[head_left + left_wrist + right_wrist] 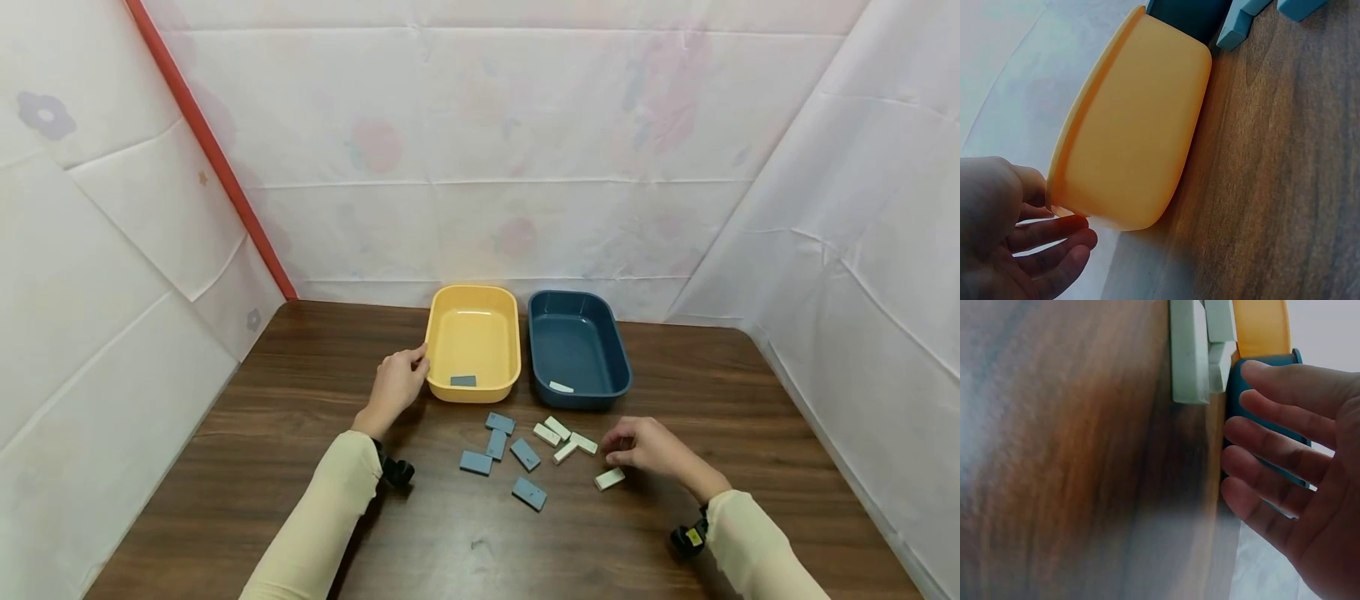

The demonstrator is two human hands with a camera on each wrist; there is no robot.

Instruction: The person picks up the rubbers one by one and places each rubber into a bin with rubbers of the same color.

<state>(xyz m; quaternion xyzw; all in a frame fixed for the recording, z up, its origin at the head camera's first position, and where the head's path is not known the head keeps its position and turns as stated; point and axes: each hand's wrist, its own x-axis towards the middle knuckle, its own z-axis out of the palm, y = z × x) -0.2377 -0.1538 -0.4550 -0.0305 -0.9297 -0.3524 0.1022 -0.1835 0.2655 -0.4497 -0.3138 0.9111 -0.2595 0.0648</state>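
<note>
My left hand (396,385) holds the left rim of a yellow plastic bin (512,342). In the left wrist view its fingers (1054,234) are curled at the rim, beside the bin's outer wall. One blue-grey block (463,381) lies inside this bin. A dark blue bin (622,367) stands to its right with one white block (561,387) in it. My right hand (647,446) hovers over the table with loosely bent fingers and nothing in them. Closest to it is a single white, domino-like block (609,478), just below the fingers.
Several white blocks (566,452) are bunched left of my right hand. Several blue-grey blocks (476,462) lie scattered in front of the bins. The brown wooden table (315,350) ends at a patterned white cloth (465,225) behind the bins.
</note>
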